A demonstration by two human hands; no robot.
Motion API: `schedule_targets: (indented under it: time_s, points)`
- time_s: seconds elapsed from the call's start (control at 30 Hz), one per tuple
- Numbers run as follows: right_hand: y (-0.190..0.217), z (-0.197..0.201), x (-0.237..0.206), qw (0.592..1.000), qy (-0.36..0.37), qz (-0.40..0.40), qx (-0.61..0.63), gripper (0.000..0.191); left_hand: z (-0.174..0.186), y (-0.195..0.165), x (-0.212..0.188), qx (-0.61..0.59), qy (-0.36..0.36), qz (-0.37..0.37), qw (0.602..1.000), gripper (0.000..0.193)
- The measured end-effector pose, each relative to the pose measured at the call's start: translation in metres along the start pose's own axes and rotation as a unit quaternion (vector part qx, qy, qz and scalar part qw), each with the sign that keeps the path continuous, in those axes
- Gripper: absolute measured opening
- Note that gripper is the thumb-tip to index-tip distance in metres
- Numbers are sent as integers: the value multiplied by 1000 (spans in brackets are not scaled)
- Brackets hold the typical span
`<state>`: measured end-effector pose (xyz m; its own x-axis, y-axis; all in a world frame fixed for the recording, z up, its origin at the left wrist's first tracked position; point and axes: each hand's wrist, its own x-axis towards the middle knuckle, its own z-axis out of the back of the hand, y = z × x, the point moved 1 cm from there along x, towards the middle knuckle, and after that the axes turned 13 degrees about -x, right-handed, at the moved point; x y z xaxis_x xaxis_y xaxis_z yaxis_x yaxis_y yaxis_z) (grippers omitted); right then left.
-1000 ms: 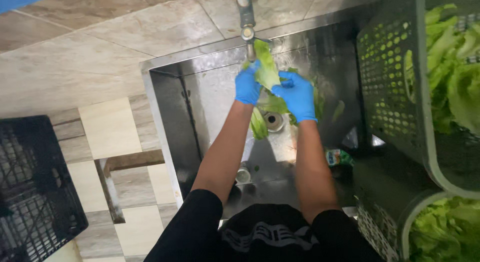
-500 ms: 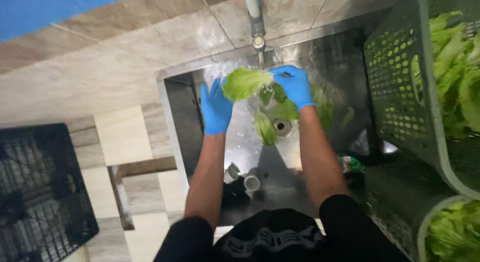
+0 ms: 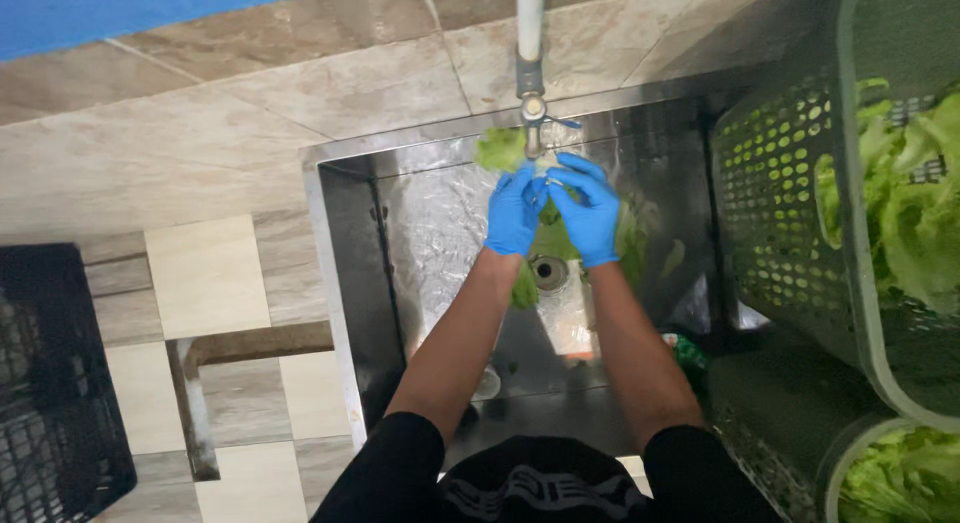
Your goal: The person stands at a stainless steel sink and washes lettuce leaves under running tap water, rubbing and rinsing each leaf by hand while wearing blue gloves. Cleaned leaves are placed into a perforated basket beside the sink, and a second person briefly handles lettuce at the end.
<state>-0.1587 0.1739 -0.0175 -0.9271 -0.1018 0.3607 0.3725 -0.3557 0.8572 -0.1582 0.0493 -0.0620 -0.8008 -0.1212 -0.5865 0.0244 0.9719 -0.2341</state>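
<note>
Your left hand (image 3: pixel 515 211) and right hand (image 3: pixel 588 211) wear bright blue gloves, and your sleeves are black. The leaf of lettuce (image 3: pixel 500 148) you hold is pale, fresh green. The steel sink (image 3: pixel 440 223) under it is silver-grey, with a rippled shine on its floor. Behind the sink, the wall tiles (image 3: pixel 250 113) are beige with brown marbled veins, topped by a blue strip. Left of the sink, the floor tiles (image 3: pixel 205 278) alternate cream and grey-brown in a chequered pattern, and the plastic lattice crate (image 3: pixel 50 383) is black. Right of the sink, the perforated plastic basket (image 3: pixel 780 213) is dull green, dotted with round holes, holding light green leaves.
</note>
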Motion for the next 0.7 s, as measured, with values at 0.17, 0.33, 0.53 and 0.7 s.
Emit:
schedule_targets:
  time_s: [0.17, 0.33, 0.53, 0.7]
  points:
    - [-28, -19, -14, 860, -42, -363, 356, 15, 5, 13, -2, 61, 17, -94, 994, 14]
    - [-28, -30, -10, 810, -64, -448, 372, 20, 6, -4, -3, 6, 56, -45, 997, 22]
    - [-6, -1, -25, 897, -57, -340, 276, 16, 18, -52, -7, -149, 44, -16, 988, 36]
    - [18, 62, -50, 943, -47, -244, 221, 20, 41, -102, 1, -130, 82, -11, 988, 26]
